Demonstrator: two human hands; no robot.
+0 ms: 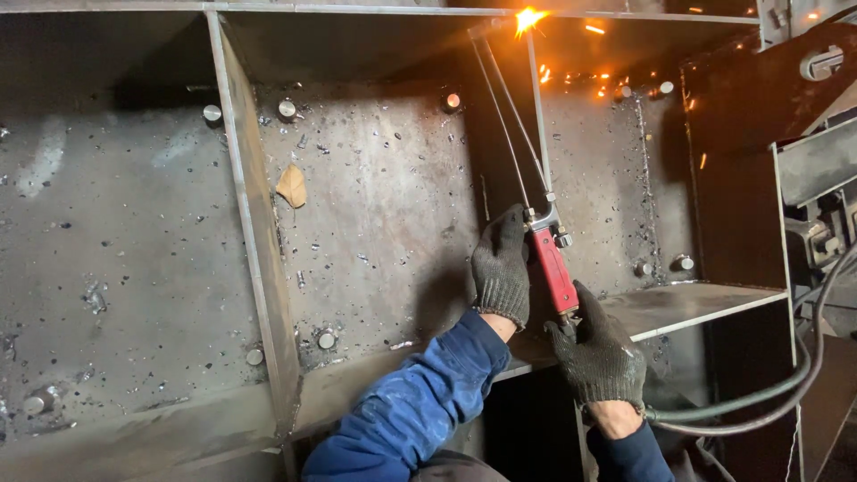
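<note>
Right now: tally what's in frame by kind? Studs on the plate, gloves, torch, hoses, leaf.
Studs: 13 clear, e.g.; some by the sparks are hard to tell
Gloves: 2, left glove, right glove
Torch: 1, lit at the tip
Hoses: 2
Leaf: 1
Total: 19

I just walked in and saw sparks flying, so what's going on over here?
A person in dark gloves and blue sleeves holds a red-handled cutting torch against a big steel structure. The left hand steadies it near the head, and the right hand grips the bottom of the handle, where hoses trail off to the right. The flame burns at the tip by the top edge, throwing sparks to the right.
</note>
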